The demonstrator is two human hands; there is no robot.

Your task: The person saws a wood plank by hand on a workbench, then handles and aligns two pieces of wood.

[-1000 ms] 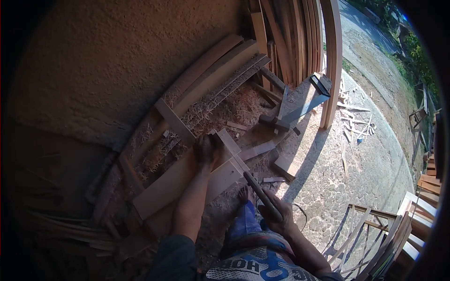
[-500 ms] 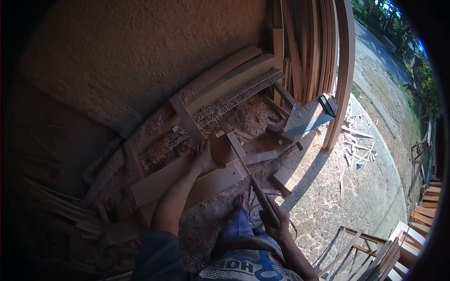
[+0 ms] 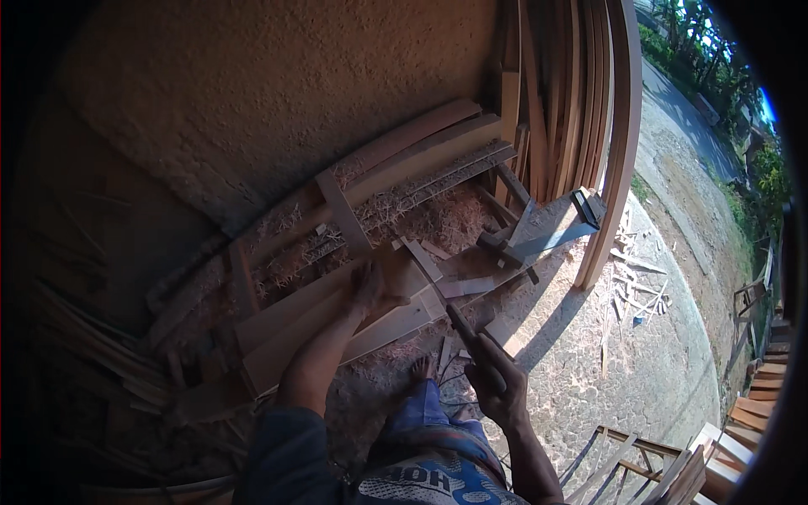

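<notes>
My left hand (image 3: 364, 290) lies on a pale board (image 3: 307, 324), fingers apart and partly in shadow, near the short end of the workpiece. My right hand (image 3: 505, 391) grips a long, narrow tool with a dark shaft (image 3: 471, 328), pointing up and left at that end, where a smaller light wood piece (image 3: 419, 263) sits crosswise. The exact shape of the tool's tip is unclear. My bare foot (image 3: 423, 368) is below the board among shavings.
Long planks (image 3: 433, 139) and shavings lie along the rough wall (image 3: 278, 93). Tall timbers (image 3: 619, 151) stand upright at the back right. A sawdust-covered bench piece (image 3: 551, 227), scattered offcuts (image 3: 635, 282) and wooden frames (image 3: 640, 446) are to the right, with a road (image 3: 699, 135) beyond.
My view has shifted, so the scene sits lower in the picture. My right hand still holds the tool at the board's end; my left hand remains on the board.
</notes>
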